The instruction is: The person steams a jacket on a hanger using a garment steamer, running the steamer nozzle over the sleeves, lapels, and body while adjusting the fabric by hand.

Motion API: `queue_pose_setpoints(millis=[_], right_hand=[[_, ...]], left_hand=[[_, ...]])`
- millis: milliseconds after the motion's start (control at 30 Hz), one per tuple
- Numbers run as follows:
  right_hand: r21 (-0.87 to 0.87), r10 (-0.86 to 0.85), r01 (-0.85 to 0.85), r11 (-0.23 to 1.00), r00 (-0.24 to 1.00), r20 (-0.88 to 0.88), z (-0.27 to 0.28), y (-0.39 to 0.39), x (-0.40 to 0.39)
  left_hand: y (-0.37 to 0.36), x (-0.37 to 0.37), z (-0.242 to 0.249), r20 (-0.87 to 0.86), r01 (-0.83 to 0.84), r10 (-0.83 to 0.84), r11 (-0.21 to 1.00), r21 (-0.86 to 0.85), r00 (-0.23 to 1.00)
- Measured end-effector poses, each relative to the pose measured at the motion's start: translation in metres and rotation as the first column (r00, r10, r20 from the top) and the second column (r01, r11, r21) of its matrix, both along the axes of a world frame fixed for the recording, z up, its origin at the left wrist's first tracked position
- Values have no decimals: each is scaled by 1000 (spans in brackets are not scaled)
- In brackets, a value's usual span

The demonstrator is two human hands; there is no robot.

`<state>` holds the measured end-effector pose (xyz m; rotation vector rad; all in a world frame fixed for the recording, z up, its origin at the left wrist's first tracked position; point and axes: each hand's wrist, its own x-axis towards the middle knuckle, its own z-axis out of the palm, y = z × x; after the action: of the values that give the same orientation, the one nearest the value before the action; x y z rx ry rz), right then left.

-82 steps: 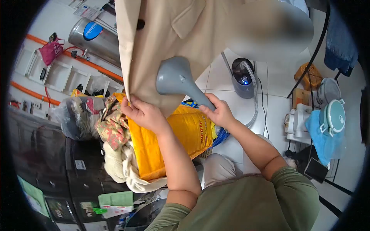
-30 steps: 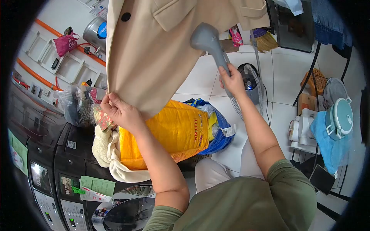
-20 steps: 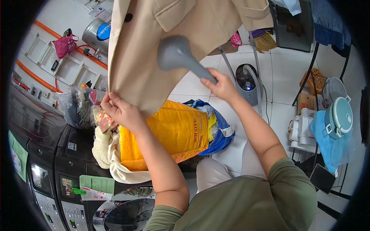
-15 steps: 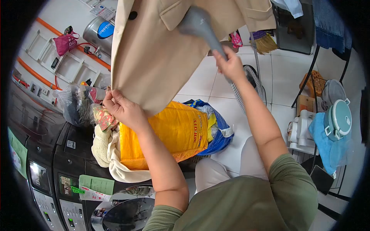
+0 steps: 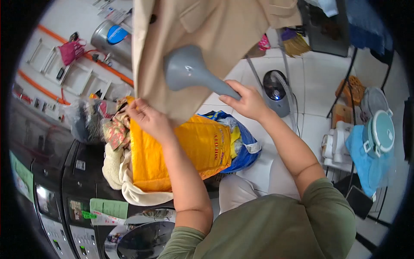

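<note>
A beige jacket (image 5: 233, 39) with a dark button and pocket flaps hangs in front of me. My left hand (image 5: 148, 120) pinches the lower front corner of the jacket. In my right hand (image 5: 248, 100) is the handle of a grey garment steamer head (image 5: 185, 68), its wide end against the lower front of the cloth. Behind the jacket, the steamer's base (image 5: 276, 93) stands on the tiled floor beside metal poles and a hose. Just below the jacket's hem is a yellow bag (image 5: 185, 151).
Washing machines (image 5: 82, 194) line the left, with cream cloth (image 5: 140, 195) and plastic-wrapped items on top. A blue bag (image 5: 248, 151) sits beyond the yellow one. At right stands a rack holding a teal-lidded container (image 5: 381, 131). A broom (image 5: 295, 45) is at the back.
The steamer head has moved down and left over the jacket, with my right hand lower. The jacket's lower edge has shifted, and the steamer's base shows more fully.
</note>
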<state>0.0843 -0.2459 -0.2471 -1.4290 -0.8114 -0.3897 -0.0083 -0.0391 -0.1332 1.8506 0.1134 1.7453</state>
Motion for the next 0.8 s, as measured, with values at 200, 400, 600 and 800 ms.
queue_pose_setpoints(millis=[200,400,600,800], right_hand=[[-52,-121,124,991,991,48,29,6,23],[-85,-39,48,995,993,107,29,13,7],[-132,-58,60,989,998,19,21,21,-1],[-71,3,-2,997,1000,11,15,20,-27]], left_hand=[[-9,3,0,2,21,-21,999,-42,1000],[0,1,-8,-23,116,-119,988,-104,993],[14,-6,-19,-89,142,-151,985,-96,985],[17,-9,-14,-69,210,-216,974,-90,974]])
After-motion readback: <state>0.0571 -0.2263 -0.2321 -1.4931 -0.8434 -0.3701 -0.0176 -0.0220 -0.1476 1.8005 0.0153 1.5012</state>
